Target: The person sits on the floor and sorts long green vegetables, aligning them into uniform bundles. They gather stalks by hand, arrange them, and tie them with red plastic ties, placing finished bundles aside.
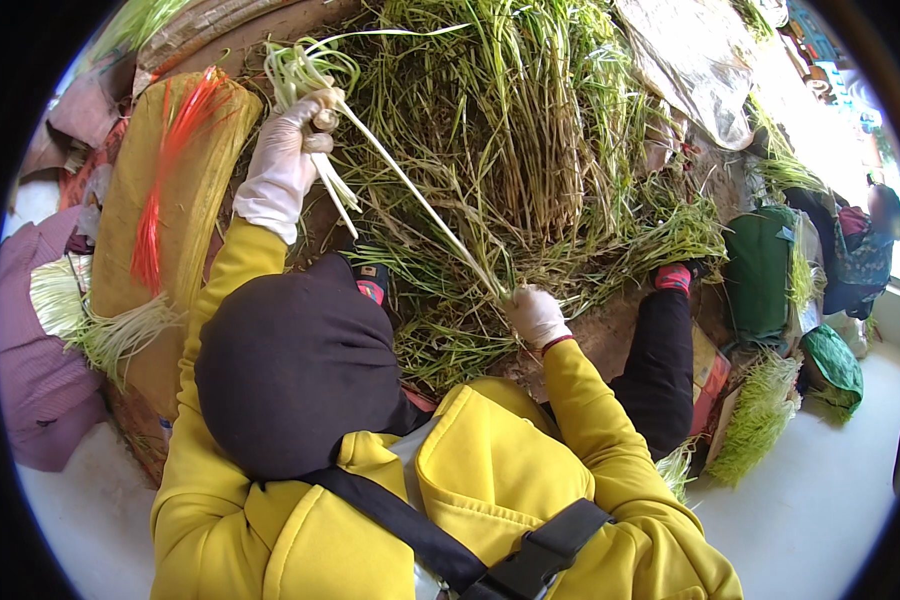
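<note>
My left hand [289,150], in a pale disposable glove, is closed around a small bunch of white-and-green stalks [300,67]. Their cut-looking white ends [337,187] poke out below the fist. One long pale stalk [420,199] stretches from that fist down to my right hand [536,316], which is also gloved and pinches its leafy, straw-coloured end. Under and beyond both hands spreads a heap of long green leafy stalks [525,127], with brownish, dry-looking lower parts and loose bits around my feet.
On the left, red plastic strips [161,187] lie over a yellow-brown padded block [120,247]. Beside it, bundled pale stalks [60,296] rest on purple cloth [37,382]. A green wrapped bundle [761,270] and yellow-green bundles [757,420] stand right. Another person [862,247] is at far right.
</note>
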Tool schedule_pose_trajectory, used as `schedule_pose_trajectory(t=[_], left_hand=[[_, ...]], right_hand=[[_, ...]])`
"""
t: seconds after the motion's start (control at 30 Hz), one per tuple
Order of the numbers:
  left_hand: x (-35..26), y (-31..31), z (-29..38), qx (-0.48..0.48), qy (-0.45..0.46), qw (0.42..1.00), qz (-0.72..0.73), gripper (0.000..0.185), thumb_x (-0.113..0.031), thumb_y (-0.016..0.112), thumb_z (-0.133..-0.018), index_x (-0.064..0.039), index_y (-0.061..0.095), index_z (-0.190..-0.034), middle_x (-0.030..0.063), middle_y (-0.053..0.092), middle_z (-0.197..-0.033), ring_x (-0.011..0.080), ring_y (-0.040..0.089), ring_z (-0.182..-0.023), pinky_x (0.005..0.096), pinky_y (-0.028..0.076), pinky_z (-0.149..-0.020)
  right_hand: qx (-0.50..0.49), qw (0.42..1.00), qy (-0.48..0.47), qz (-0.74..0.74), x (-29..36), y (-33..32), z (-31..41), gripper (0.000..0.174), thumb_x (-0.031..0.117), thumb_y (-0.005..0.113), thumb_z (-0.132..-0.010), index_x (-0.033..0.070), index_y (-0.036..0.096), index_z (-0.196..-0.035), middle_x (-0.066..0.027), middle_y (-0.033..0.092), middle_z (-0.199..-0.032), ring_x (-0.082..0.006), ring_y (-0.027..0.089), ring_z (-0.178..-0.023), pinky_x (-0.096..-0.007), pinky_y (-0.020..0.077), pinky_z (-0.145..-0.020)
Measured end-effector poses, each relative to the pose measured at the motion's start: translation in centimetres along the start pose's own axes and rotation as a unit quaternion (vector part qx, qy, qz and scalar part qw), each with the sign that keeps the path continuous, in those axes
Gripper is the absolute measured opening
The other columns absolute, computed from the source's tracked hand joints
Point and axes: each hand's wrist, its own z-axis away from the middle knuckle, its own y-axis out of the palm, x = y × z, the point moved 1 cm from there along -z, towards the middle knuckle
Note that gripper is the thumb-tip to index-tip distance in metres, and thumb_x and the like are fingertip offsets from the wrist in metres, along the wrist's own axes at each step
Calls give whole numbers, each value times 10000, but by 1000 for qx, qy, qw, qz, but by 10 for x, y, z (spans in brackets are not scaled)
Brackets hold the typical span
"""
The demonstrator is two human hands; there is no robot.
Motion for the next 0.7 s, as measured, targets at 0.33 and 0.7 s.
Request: schedule_pose_trajectory(t=[0.33,0.7], left_hand=[[13,43,15,20,3,991,-131,341,-112,653,-802,-35,564,-1122,8,558,-787,22,469,-578,129,367,-394],[50,20,20,49,-137,980,-135,330,-333,625,-868,-66,608,-1060,13,647,-868,89,624,-721,138,418,-443]], right_hand=[[-177,799,-348,-457,123,-100,-35,381,15,516,-882,58,523,-1261,-139,614,-1150,-187,635,-914,-293,523,-790],[-4,736,-224,-638,162,-84,-38,254,236,509,-951,15,624,-1003,8,534,-630,-63,480,-563,-225,412,-552]])
